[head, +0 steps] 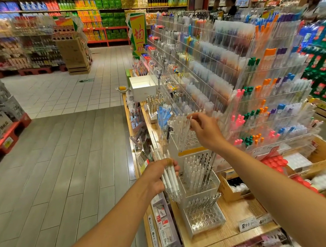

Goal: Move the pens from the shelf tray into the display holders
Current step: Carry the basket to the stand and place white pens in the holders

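Observation:
My left hand [158, 177] grips a bundle of white pens [169, 173] at the left edge of the stationery stand. My right hand [204, 128] is raised higher and pinches a single clear pen [187, 129], its lower end over a clear holder with round holes [190, 139]. Below stands a white-walled holder [200, 193] with several white and dark pens in it. A nearer clear holder [204, 217] has a few pens at its back and open holes in front.
Tiered acrylic racks of coloured pens [254, 100] rise behind my right hand. A white box [142, 87] sits at the far end of the wooden shelf [235, 230]. Price tags [254, 223] stand near the front. The aisle floor [63, 160] lies to the left. People stand far back.

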